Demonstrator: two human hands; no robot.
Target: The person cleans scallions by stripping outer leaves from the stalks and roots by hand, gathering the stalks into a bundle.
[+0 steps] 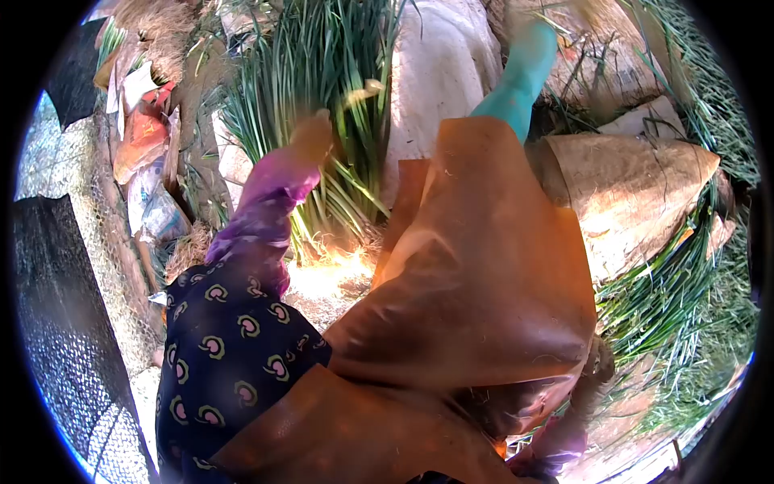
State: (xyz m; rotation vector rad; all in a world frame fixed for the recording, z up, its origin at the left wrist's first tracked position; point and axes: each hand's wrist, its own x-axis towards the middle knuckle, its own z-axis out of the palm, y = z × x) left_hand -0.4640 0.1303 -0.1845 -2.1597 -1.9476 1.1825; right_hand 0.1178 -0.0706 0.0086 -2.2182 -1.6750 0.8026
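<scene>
My left hand [313,139], below a purple sleeve, is blurred at the left side of a large bunch of long green stalks [310,77]. Whether its fingers grip any stalks cannot be made out. The pale stems and roots of the bunch point down toward my lap. My right hand [595,367] is low on the right, beside the edge of an orange-brown apron [492,282]. It is blurred, and its fingers are partly hidden, with a purple sleeve behind it.
A foot in a teal sock [528,73] extends forward beside a whitish sack [439,73]. Brown sacking [633,194] lies right of the apron, with more green stalks [661,298] beyond it. Crumpled wrappers [145,145] and a dark mesh-like sheet [72,323] are on the left.
</scene>
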